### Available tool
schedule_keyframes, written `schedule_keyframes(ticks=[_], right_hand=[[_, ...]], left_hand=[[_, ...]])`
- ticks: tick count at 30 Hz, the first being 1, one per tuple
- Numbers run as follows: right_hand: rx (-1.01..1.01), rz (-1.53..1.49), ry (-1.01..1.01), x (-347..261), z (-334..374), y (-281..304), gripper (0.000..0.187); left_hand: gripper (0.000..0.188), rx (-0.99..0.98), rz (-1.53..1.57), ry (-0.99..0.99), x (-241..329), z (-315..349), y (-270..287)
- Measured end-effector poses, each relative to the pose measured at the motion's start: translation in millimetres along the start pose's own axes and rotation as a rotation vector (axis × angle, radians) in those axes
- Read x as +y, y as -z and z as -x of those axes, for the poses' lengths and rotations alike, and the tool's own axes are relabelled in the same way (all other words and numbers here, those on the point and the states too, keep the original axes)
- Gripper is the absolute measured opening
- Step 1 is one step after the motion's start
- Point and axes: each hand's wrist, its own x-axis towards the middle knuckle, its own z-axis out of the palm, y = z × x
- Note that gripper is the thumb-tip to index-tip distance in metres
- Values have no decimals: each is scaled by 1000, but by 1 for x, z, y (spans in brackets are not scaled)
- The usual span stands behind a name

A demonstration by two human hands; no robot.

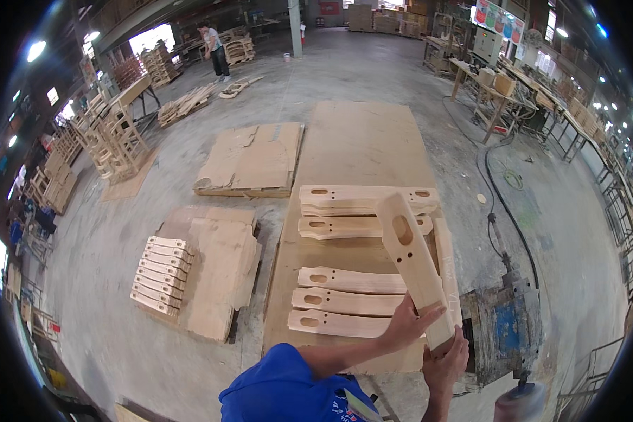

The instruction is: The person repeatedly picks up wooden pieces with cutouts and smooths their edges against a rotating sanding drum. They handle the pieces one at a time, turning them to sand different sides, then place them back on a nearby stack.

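Note:
A curved wooden slat (418, 271) with an oval slot and two small holes near its far end is raised at a tilt over the board-topped table. My left hand (406, 325) grips it lower down, the thumb across its face. Around the near end of the slat, my right hand (446, 357) is closed. Beneath lie several matching slats in two groups: a far stack (359, 199) with another slat (341, 227) beside it, and a nearer row (341, 301). The raised slat hides part of their right ends.
Right of the table stands a worn machine (503, 320) with a blue panel and a round part (519, 402) at its near end. A black hose (517, 225) runs along the floor. On a cardboard-covered stack (221, 271) at left lie several slats (163, 274). Another person (214, 50) stands far left.

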Motion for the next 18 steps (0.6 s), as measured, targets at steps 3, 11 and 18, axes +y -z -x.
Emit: schedule_keyframes(ticks=[3,11,18], right_hand=[[-40,28,21,15,3,6,85],[-426,84,24,31,5,11,85],[-128,-24,-34,13,-11,32,87]], left_hand=[[61,-419,-692,254,25,16,55],[65,-615,-1211,-826,-25,-24,101],[68,-529,-1333,-610,-46,-103,153]])
